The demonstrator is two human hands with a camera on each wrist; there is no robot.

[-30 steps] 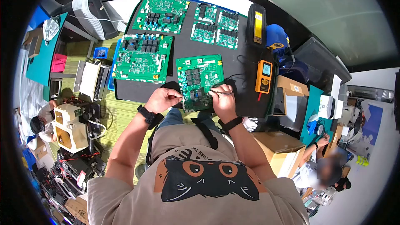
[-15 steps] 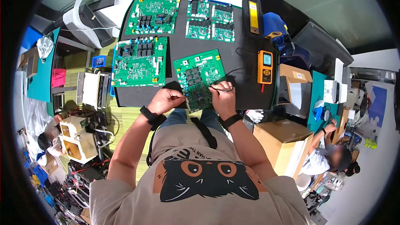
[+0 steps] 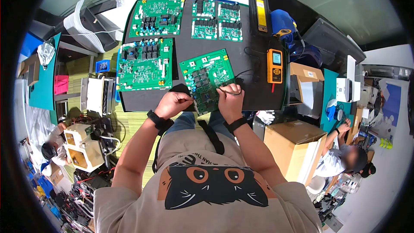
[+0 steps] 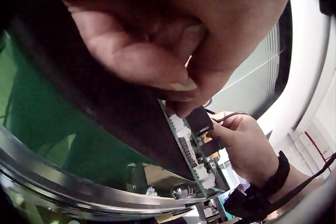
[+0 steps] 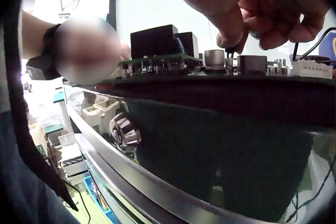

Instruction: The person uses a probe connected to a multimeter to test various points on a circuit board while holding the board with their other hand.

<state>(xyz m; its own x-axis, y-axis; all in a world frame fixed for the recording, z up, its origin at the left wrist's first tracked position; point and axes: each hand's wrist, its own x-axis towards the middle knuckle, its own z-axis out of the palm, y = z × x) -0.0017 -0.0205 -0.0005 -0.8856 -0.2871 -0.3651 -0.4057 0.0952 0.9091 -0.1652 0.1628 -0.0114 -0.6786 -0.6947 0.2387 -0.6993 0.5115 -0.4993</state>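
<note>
A green circuit board (image 3: 211,67) with black relays and white connectors lies slanted at the table's near edge, between both hands. At its left edge, my left hand (image 3: 173,104) pinches the rim beside the white connectors (image 4: 187,150), fingers curled. My right hand (image 3: 231,103) is over the board's right side, with a thin black test lead (image 3: 230,92) running across its fingers. In the right wrist view, thumb and finger pinch a small black tip (image 5: 231,50) down among the components. The lead trails toward an orange handheld meter (image 3: 274,67) on the right.
Two large green boards (image 3: 144,64) lie at the left of the dark table mat (image 3: 185,45). Several smaller boards (image 3: 230,30) sit at the back. A black case with a yellow panel (image 3: 261,13) and a blue device (image 3: 282,26) stand at the right; a cardboard box (image 3: 295,144) is below.
The board has turned slightly counterclockwise under the hands since the first frame. Both hands have stayed at its edges with little movement, and the head view has shifted a little.
</note>
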